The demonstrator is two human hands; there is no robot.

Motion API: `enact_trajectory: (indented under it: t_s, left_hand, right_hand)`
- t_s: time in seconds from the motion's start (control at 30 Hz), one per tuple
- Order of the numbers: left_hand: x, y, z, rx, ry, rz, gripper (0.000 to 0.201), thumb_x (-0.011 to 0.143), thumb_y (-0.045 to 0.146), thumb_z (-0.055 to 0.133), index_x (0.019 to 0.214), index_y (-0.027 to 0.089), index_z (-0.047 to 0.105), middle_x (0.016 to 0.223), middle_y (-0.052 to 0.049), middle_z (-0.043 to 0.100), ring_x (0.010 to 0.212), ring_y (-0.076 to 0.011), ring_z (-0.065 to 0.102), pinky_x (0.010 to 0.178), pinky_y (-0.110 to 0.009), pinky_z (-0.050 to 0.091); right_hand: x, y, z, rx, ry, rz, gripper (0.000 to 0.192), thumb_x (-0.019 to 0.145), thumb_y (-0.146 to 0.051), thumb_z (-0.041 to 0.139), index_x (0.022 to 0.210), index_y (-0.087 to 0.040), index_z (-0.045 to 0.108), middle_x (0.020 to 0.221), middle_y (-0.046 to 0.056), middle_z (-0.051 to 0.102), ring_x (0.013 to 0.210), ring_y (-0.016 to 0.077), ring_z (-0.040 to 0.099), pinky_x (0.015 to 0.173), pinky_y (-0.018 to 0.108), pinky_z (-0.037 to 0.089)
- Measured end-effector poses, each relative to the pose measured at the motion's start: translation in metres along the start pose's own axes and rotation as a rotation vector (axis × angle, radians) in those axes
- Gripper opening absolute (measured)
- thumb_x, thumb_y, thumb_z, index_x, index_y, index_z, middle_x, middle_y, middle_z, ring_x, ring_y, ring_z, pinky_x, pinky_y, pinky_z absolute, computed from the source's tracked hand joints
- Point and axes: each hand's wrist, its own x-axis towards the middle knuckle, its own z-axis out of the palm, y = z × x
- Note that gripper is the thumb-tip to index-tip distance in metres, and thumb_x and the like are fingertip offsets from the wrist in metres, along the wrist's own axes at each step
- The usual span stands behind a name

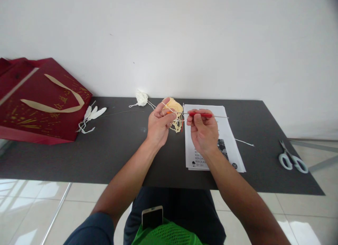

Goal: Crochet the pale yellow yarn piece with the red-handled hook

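A person works a red-handled hook [202, 115] above a dark table [118, 146], the right hand [204, 134] clamped around its handle over printed sheets [215, 165]. The left hand [158, 124], thumb and fingers pinched together, grips pale yarn [166, 105] at the hook's far end, a strand crossing the forefinger; the exact stitch there is too small to tell. A yellow ball of yarn [176, 104] lies just behind that hand. A white ball [142, 98] sits near the wall, scissors [292, 157] rest at right, and a red bag [44, 107] stands at left.
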Motion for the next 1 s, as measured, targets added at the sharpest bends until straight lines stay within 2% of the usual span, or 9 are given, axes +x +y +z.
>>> enact_trajectory:
  t_s: [0.27, 0.43, 0.67, 1.0]
  left_hand:
    - [0.004, 0.000, -0.006, 0.135, -0.007, 0.093, 0.059, 0.062, 0.007, 0.081, 0.120, 0.019, 0.070, 0.073, 0.003, 0.069, 0.050, -0.0031, 0.046, 0.045, -0.019, 0.027]
    - [0.006, 0.003, -0.011, 0.210, -0.073, 0.141, 0.055, 0.063, 0.007, 0.076, 0.117, 0.018, 0.070, 0.071, 0.003, 0.069, 0.048, -0.0038, 0.044, 0.046, -0.020, 0.028]
    - [0.008, 0.005, -0.013, 0.242, -0.163, 0.111, 0.045, 0.062, 0.005, 0.070, 0.105, 0.017, 0.070, 0.065, 0.004, 0.066, 0.047, -0.0046, 0.043, 0.045, -0.019, 0.025]
    - [0.008, 0.010, -0.016, 0.246, -0.243, -0.004, 0.037, 0.057, 0.005, 0.062, 0.092, 0.016, 0.067, 0.058, 0.005, 0.061, 0.045, -0.0055, 0.039, 0.044, -0.020, 0.017]
  right_hand:
    - [0.000, -0.001, -0.003, -0.111, -0.034, -0.151, 0.014, 0.085, -0.032, 0.080, 0.091, -0.027, 0.067, 0.094, -0.002, 0.076, 0.068, 0.0105, 0.067, 0.063, 0.028, 0.058]
    - [-0.002, -0.003, -0.005, -0.160, -0.066, -0.196, 0.013, 0.086, -0.029, 0.079, 0.091, -0.027, 0.066, 0.093, -0.001, 0.076, 0.067, 0.0112, 0.067, 0.062, 0.029, 0.056]
    - [0.000, -0.006, -0.006, -0.145, -0.113, -0.175, 0.013, 0.087, -0.027, 0.078, 0.090, -0.027, 0.065, 0.090, -0.001, 0.076, 0.062, 0.0092, 0.062, 0.058, 0.027, 0.050]
    - [0.001, -0.005, -0.010, -0.157, -0.146, -0.129, 0.022, 0.084, -0.036, 0.081, 0.089, -0.027, 0.062, 0.086, -0.002, 0.074, 0.059, 0.0093, 0.059, 0.055, 0.026, 0.048]
